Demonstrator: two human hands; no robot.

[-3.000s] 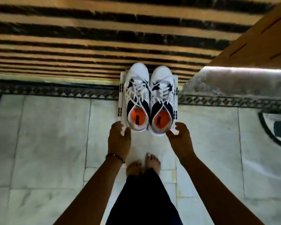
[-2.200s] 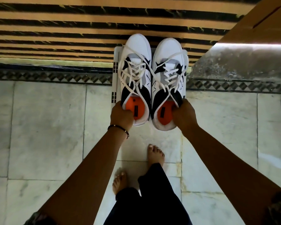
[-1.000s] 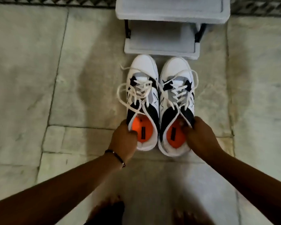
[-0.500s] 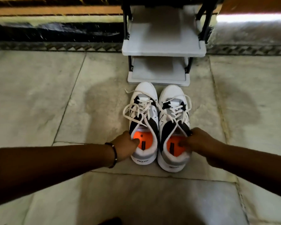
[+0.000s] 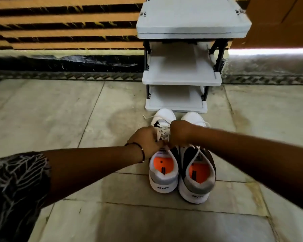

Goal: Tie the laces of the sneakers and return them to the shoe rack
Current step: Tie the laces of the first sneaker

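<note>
Tying is underway on the first of two shoes; no finished knot is showing anywhere. Reading from left to right:

1. The left hand [image 5: 148, 141], wearing a beaded bracelet [image 5: 141, 153] at the wrist, is curling its fingers around the laces [image 5: 163, 134] of the left sneaker [image 5: 164, 169] and is gripping them just above the tongue.
2. The left sneaker is standing upright on the tiled floor [image 5: 59, 119], toe pointing at the shoe rack [image 5: 182, 74], with its orange insole showing. Its laces are bunching between the two hands; whether a first cross is already formed cannot be told, since the hands are covering that area.
3. The right hand [image 5: 180, 132] is reaching across the right sneaker [image 5: 197, 175] and is pinching the same laces from the other side, fingers curled, nearly touching the left hand.
4. The right sneaker is standing just beside its partner, touching or nearly so. Its laces are hanging loose over the collar, so it is judged untied.
5. The shoe rack is standing against the wall just beyond the toes, and its visible shelves are holding no shoes.

Remaining work, as judged from this state: completing the bow on the left sneaker, tying the right sneaker, then lifting both onto a shelf. The task is judged to be in its early stage.
</note>
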